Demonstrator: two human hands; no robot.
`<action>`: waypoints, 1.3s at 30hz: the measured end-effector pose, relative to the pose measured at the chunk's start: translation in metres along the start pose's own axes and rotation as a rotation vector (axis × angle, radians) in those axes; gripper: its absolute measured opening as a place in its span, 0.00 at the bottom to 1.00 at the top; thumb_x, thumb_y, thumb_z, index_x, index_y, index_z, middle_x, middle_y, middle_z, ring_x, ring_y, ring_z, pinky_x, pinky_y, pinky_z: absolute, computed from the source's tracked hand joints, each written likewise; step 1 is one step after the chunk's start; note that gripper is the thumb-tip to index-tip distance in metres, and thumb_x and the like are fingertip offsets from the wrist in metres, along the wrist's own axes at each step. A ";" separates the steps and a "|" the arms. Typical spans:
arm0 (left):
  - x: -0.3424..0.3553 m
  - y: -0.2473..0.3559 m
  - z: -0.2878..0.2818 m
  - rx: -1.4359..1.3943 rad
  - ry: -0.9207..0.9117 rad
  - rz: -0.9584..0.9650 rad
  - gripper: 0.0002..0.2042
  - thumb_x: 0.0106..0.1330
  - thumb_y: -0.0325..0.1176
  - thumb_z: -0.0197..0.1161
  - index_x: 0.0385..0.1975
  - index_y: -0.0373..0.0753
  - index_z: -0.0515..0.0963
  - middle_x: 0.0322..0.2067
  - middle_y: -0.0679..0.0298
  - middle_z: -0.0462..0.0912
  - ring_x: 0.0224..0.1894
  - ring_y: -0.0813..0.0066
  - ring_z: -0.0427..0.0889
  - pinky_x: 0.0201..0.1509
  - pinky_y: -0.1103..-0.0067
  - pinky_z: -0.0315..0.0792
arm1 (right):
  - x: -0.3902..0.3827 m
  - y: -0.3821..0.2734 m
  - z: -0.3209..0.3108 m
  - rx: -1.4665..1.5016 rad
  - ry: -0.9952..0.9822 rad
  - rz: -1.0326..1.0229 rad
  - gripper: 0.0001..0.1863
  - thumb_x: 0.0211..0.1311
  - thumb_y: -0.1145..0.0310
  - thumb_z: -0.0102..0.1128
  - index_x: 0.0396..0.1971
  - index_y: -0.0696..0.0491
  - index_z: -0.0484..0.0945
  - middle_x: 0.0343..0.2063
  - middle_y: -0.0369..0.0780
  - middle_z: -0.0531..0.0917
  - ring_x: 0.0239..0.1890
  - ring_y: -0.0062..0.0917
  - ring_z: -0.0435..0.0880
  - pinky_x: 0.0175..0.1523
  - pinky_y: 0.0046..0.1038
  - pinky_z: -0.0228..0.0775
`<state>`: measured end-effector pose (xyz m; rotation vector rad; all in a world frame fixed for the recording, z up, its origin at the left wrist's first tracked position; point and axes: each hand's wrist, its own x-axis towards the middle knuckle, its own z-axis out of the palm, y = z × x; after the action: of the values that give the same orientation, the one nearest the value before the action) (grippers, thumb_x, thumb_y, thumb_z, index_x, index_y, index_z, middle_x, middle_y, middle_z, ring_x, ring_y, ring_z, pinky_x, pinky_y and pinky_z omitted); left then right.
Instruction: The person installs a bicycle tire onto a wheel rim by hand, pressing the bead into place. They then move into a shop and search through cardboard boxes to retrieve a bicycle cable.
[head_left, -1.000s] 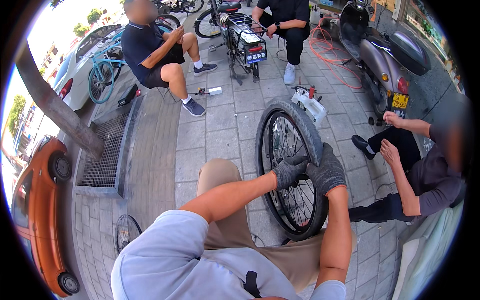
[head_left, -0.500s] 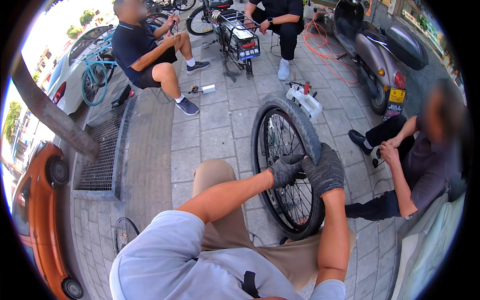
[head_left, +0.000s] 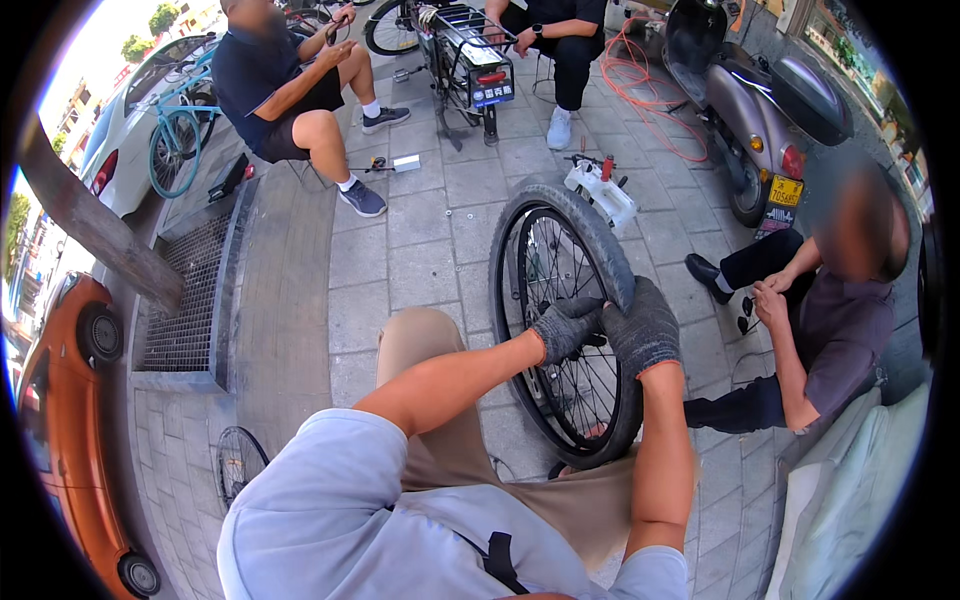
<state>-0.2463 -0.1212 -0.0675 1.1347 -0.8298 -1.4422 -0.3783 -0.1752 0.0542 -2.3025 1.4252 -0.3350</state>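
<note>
- Upright on grey paving slabs (head_left: 420,250), just ahead of the knees: a black spoked bicycle wheel with its rubber tyre (head_left: 560,320), tilted slightly.
- Left hand (head_left: 566,326) in a dark grey knit work glove, fingers curled shut around the tyre's inner edge near the rim.
- Right hand (head_left: 642,328) in a matching glove, closed over the top of the tyre tread, pressing down, just beside the left.
- Both forearms bare, reaching forward over tan trousers (head_left: 430,350).
- To the right, a crouching person in a purple shirt (head_left: 830,340), hands together near the wheel.
- Beyond, a seated person in dark shorts (head_left: 290,90), a grey scooter (head_left: 760,110), a white plastic bottle-shaped container (head_left: 598,192).
- At left, a metal drain grate (head_left: 185,300) and an orange car (head_left: 60,450).
</note>
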 end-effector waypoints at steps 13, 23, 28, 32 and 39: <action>0.042 -0.002 -0.036 -0.655 -0.035 0.023 0.21 0.73 0.40 0.65 0.62 0.39 0.76 0.52 0.61 0.84 0.54 0.67 0.82 0.60 0.66 0.76 | -0.115 0.061 0.064 0.234 0.081 0.268 0.37 0.50 0.59 0.73 0.58 0.63 0.72 0.45 0.58 0.84 0.49 0.51 0.85 0.55 0.44 0.76; 0.015 0.040 -0.021 -0.463 0.050 0.150 0.24 0.70 0.41 0.69 0.62 0.37 0.77 0.50 0.62 0.83 0.51 0.70 0.81 0.58 0.67 0.76 | -0.107 0.023 0.085 0.173 0.240 0.286 0.33 0.52 0.63 0.68 0.59 0.59 0.71 0.42 0.56 0.85 0.47 0.50 0.87 0.55 0.46 0.75; 0.010 0.045 -0.024 -0.459 0.119 0.163 0.20 0.68 0.39 0.70 0.56 0.35 0.79 0.47 0.60 0.84 0.47 0.69 0.82 0.54 0.69 0.76 | -0.136 0.025 0.109 0.326 0.359 0.191 0.42 0.53 0.65 0.70 0.67 0.59 0.63 0.50 0.58 0.82 0.54 0.49 0.84 0.60 0.43 0.73; 0.010 0.048 -0.035 -0.513 0.142 0.190 0.20 0.69 0.43 0.68 0.52 0.34 0.81 0.44 0.59 0.84 0.45 0.69 0.81 0.52 0.72 0.76 | -0.178 0.055 0.152 0.425 0.362 0.307 0.34 0.52 0.64 0.73 0.59 0.60 0.71 0.46 0.54 0.85 0.49 0.46 0.86 0.55 0.41 0.76; 0.010 0.048 -0.040 -0.487 0.166 0.287 0.20 0.69 0.42 0.68 0.51 0.32 0.81 0.46 0.57 0.83 0.48 0.66 0.82 0.54 0.70 0.80 | -0.198 0.087 0.187 0.438 0.335 0.331 0.20 0.49 0.64 0.73 0.39 0.59 0.81 0.35 0.51 0.87 0.39 0.47 0.87 0.47 0.41 0.77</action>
<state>-0.1928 -0.1360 -0.0374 0.7192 -0.4637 -1.2027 -0.4596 0.0076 -0.1500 -1.6832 1.6592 -0.8634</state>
